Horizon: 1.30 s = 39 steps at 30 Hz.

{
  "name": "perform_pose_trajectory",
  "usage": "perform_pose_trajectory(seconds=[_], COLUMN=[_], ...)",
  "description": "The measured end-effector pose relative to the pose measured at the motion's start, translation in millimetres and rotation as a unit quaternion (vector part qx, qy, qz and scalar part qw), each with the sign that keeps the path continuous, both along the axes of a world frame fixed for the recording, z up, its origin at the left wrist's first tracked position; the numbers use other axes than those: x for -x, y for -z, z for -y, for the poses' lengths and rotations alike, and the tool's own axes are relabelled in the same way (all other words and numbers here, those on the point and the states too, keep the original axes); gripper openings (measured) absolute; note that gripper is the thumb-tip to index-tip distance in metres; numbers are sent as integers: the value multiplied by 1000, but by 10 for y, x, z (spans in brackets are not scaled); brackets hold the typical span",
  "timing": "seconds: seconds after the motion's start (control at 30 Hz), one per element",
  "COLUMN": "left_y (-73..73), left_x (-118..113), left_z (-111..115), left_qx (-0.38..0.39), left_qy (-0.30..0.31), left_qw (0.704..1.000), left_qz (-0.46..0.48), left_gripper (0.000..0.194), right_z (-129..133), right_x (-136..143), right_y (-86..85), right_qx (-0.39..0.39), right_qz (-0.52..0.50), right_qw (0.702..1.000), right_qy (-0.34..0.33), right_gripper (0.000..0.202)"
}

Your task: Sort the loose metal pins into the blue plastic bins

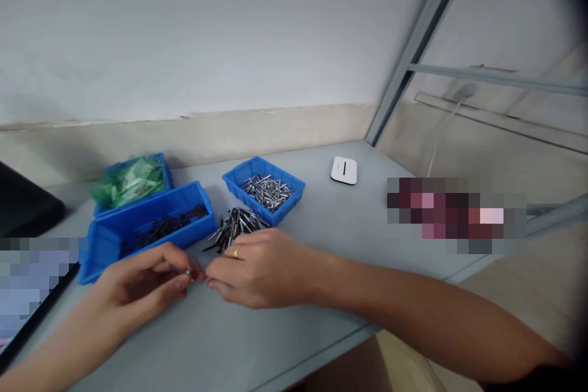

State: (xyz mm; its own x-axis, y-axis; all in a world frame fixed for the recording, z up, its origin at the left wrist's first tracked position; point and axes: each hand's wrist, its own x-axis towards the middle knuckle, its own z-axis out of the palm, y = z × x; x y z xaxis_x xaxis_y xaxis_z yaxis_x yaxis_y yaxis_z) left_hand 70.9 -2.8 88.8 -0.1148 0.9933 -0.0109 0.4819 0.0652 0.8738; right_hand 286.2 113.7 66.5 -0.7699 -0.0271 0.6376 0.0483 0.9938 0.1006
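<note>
A loose pile of black and silver screws (236, 223) lies on the grey table, just beyond my right hand (257, 266). That hand has its fingertips pinched together; whatever may be between them is hidden. My left hand (154, 282) is closed thumb to finger on a small silver screw (188, 272), of which only a bit shows. The fingertips of both hands almost meet. Black screws (169, 226) fill part of the long blue bin (103, 245) behind my left hand. Silver screws (269, 192) lie in a smaller blue bin (280, 214) behind the pile.
Green plastic packaging (133, 180) sits in another blue bin (168, 168) at the back left. A white square device (344, 170) lies towards the back right. A grey metal frame (413, 55) rises at the table's right end. A dark screen (27, 202) stands far left.
</note>
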Motion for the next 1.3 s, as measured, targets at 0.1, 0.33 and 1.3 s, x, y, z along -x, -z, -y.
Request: perform_pose_trajectory(seconds=[0.1, 0.33, 1.3], left_y=[34, 29, 36], left_x=[16, 35, 8], left_z=[-8, -41, -15], left_qx=[10, -19, -61], left_qy=[19, 24, 30], left_qw=[1000, 998, 996], left_qz=[-9, -61, -61], left_gripper=[24, 21, 23], right_z=[-1, -13, 0], right_x=[9, 0, 4], right_y=[-7, -16, -12], right_qx=[9, 27, 31], right_qz=[-31, -12, 115], right_qw=[999, 999, 993], right_qy=[13, 35, -11], right_gripper=[28, 30, 45])
